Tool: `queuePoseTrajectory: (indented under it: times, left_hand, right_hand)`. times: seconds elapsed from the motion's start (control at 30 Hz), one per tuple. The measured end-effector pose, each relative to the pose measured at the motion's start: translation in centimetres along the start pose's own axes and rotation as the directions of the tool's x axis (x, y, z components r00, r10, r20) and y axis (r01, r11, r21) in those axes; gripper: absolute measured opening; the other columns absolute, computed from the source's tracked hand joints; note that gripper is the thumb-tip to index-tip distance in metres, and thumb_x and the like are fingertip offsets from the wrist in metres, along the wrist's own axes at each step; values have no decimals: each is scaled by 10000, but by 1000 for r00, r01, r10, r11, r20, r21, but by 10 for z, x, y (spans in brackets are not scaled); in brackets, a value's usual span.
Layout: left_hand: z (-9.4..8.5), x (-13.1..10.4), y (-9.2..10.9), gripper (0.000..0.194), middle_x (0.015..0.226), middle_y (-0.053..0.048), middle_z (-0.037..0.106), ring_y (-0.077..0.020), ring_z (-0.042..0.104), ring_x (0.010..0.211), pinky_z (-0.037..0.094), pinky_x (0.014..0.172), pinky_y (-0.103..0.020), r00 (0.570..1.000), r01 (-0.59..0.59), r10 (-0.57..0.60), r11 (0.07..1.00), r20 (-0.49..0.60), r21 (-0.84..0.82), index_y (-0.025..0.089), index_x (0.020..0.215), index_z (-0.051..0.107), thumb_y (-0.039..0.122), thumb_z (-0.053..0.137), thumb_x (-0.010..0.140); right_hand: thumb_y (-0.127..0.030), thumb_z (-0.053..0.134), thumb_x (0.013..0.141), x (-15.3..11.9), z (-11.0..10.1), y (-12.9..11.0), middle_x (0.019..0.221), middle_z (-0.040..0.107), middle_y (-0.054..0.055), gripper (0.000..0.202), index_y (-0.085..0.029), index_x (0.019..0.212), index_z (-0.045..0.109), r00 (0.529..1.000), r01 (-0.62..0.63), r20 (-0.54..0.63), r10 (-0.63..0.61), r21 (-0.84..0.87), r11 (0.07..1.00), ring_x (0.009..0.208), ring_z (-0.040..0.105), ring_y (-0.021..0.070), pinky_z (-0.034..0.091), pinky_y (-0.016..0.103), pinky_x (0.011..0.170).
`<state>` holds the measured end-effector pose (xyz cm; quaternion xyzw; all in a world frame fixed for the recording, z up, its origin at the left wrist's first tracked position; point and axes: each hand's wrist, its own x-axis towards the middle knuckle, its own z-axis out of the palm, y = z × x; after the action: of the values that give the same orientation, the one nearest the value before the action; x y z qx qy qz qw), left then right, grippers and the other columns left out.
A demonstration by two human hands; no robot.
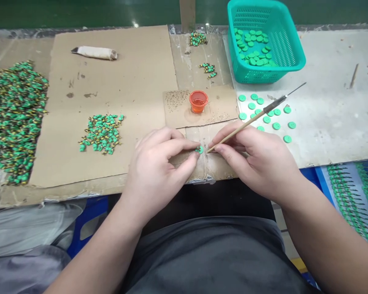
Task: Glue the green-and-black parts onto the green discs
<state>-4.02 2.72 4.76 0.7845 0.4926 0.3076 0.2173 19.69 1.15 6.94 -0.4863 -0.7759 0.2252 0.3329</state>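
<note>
My left hand (162,165) pinches a small green disc (201,150) between thumb and forefinger, near the table's front edge. Part of the disc is hidden by the fingertips, and a tiny dark piece shows on it. In my right hand (254,157) is a thin wooden stick (242,128) with a dark wrapped section and a metal needle that points up and to the right. The stick's blunt lower end is close to the disc, on its right. Beyond both hands stands a small orange cup (198,102) with liquid in it.
A teal basket (266,75) of green discs stands at the back right, with loose discs (276,126) before it. Small green-and-yellow pieces lie in a large heap (15,122) and a smaller pile (102,132) at left. A white tapered tool (95,52) lies on cardboard.
</note>
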Motion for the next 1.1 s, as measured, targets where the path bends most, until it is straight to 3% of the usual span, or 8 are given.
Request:
queuePoseTrajectory:
  times: [0.3,0.57,0.7,0.93,1.1]
  left_hand:
    - [0,1,0,148,1037,-22,787,-262,760,1033,615,928,-494,1000,12,-12,1000,-1,-16,334,1090,880,300,749,1030]
    - [-1,1,1,132,1041,-20,781,-259,758,1027,598,895,-478,1000,21,-21,999,6,-26,331,1071,869,289,752,1026]
    - [-2,1,1,131,1033,-15,777,-253,753,1013,595,887,-482,1000,11,-11,1000,5,-24,332,1068,866,282,752,1026]
    - [-2,1,1,125,1031,-18,773,-258,755,1016,597,901,-476,1000,11,-11,999,6,-36,336,1056,867,297,751,1037]
    - [-1,1,-1,112,1017,-22,769,-255,748,1006,573,880,-464,1000,4,-4,1000,3,-26,323,1037,861,313,750,1047]
  right_hand:
    - [-219,765,1088,9,0,-4,961,829,8,118,-263,981,741,997,29,-70,-32,-44,999,819,801,210,664,343,781]
    - [-208,725,1103,14,5,-2,1070,862,17,90,-284,1069,757,991,126,-16,-129,-120,985,905,833,240,694,371,853]
    - [-201,723,1107,14,5,-1,1054,852,14,82,-273,1071,741,987,158,-3,-160,-152,976,884,818,227,677,350,815]
    - [-250,700,1123,14,6,-3,998,820,28,84,-284,1046,703,991,135,26,-133,-152,979,883,799,251,636,365,738]
    - [-197,665,1124,15,6,-6,965,778,14,96,-272,1063,669,987,153,72,-146,-101,983,859,759,230,605,341,740]
